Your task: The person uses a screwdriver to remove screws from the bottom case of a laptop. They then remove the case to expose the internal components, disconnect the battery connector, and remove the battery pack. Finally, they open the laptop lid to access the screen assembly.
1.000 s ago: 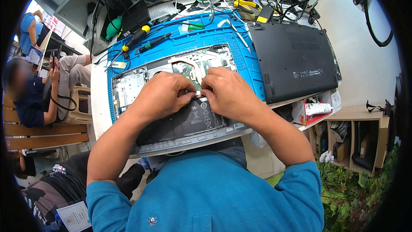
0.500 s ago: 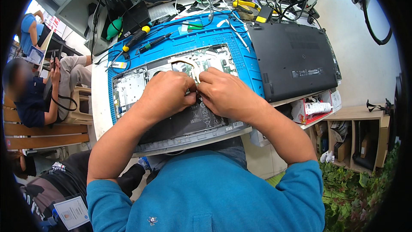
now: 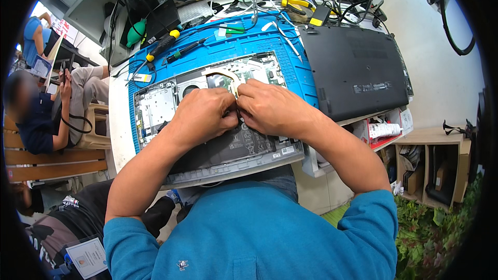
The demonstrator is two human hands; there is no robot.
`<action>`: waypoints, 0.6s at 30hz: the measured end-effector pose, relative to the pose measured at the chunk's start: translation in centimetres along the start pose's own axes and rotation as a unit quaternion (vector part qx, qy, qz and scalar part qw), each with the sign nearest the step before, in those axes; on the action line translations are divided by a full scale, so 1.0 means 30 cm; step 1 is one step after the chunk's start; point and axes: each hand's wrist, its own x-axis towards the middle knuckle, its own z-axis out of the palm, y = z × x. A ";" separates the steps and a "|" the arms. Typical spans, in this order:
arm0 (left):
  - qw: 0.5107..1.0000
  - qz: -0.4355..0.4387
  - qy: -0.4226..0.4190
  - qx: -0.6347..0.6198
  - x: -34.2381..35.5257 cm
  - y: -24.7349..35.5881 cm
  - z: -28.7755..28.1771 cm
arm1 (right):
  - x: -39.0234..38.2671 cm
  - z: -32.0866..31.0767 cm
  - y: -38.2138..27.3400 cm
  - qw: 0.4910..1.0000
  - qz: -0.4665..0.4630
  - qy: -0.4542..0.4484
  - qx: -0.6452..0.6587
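Note:
An opened laptop [image 3: 154, 105] lies on a blue work mat [image 3: 303, 84], its insides facing up. Both my hands meet over its middle, at the far edge of the black battery [image 3: 228, 151]. The fingers of my left hand [image 3: 206, 114] are pinched together. Close against them, my right hand [image 3: 267, 108] is also closed, thumb and fingertips pressed inward. Whatever lies between the fingertips is hidden by the hands. Just beyond them run a copper-coloured heat pipe [image 3: 223, 72] and a round fan [image 3: 191, 89], beside the green circuit board.
The dark laptop bottom cover [image 3: 358, 67] rests at the right. Behind the laptop lie a yellow-black screwdriver [image 3: 163, 46], another screwdriver [image 3: 188, 51] and a green air blower [image 3: 136, 33]. Yellow-handled pliers [image 3: 297, 4] sit among tangled cables. A seated person [image 3: 39, 109] is at the left.
My left hand has shifted slightly toward me and to the right, baring more of the fan. My right hand has moved a little left; both stay closed.

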 end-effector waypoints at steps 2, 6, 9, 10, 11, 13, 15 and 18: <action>0.999 0.044 0.024 0.005 -0.001 -0.015 0.000 | 0.001 0.009 0.006 1.000 -0.007 0.012 0.000; 0.996 -0.013 0.054 -0.076 -0.021 0.007 -0.101 | -0.026 0.019 0.016 0.998 -0.017 0.062 0.015; 0.993 -0.035 0.098 -0.056 -0.069 -0.002 -0.164 | -0.046 0.037 0.014 0.994 -0.028 0.108 0.018; 0.992 -0.043 0.106 -0.048 -0.085 -0.004 -0.174 | -0.048 0.041 0.009 0.994 -0.025 0.107 0.017; 0.991 -0.039 0.117 -0.046 -0.105 -0.007 -0.177 | -0.046 0.040 0.004 0.994 -0.024 0.106 0.015; 0.990 -0.060 0.121 -0.039 -0.148 -0.010 -0.184 | -0.031 0.037 -0.009 0.997 -0.019 0.076 -0.016; 0.988 -0.076 0.130 -0.044 -0.190 -0.006 -0.182 | -0.024 0.039 -0.015 0.998 -0.011 0.057 -0.034; 0.979 -0.101 0.171 -0.051 -0.276 -0.003 -0.188 | -0.023 0.036 -0.022 0.997 0.011 0.062 -0.052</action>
